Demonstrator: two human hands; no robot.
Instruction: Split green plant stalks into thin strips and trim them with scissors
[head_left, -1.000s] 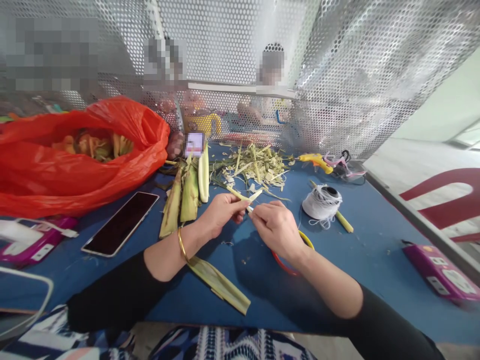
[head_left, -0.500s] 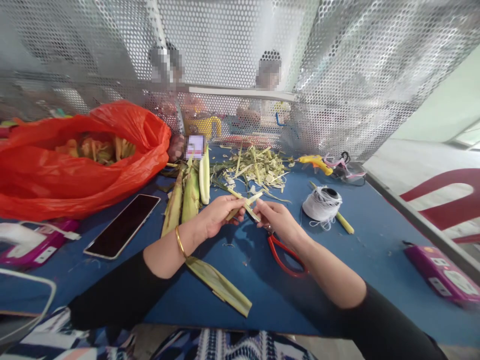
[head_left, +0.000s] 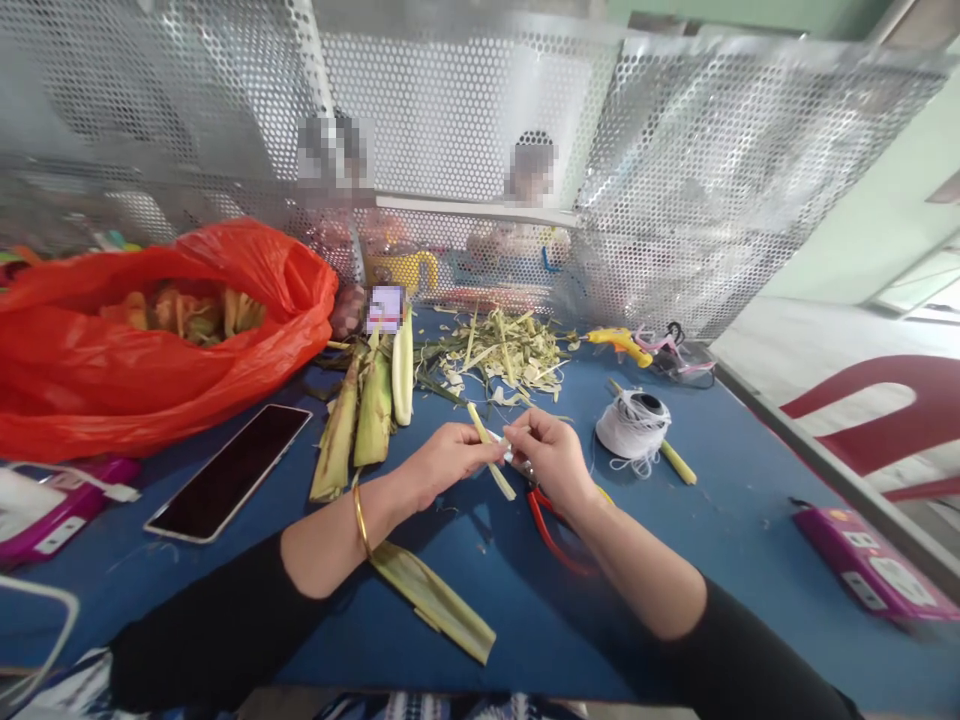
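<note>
Over the middle of the blue table (head_left: 645, 590), my left hand (head_left: 450, 462) pinches a pale green-yellow corn husk strip (head_left: 498, 475), which slants down to the right past the fingertips. My right hand (head_left: 553, 452) is closed close beside it, thumb and fingers pinched on a pale piece of husk strip that they mostly cover. Red-handled scissors (head_left: 546, 535) lie just under my right hand, their handles partly hidden by it. Below my left wrist rests a broad husk leaf (head_left: 439, 600).
Husk pieces (head_left: 375, 400) and a heap of shreds (head_left: 510, 345) lie toward the back. An orange-red bag (head_left: 277, 360) and phone (head_left: 229, 475) are at left. White thread (head_left: 626, 435), a yellow glue gun (head_left: 621, 345) and a purple power strip (head_left: 874, 560) are at right. Perforated panels (head_left: 450, 110) stand behind.
The two strips that were crossed between my hands are apart. My right hand has turned, its fingers now curled down beside the left fingertips. The view has shifted slightly.
</note>
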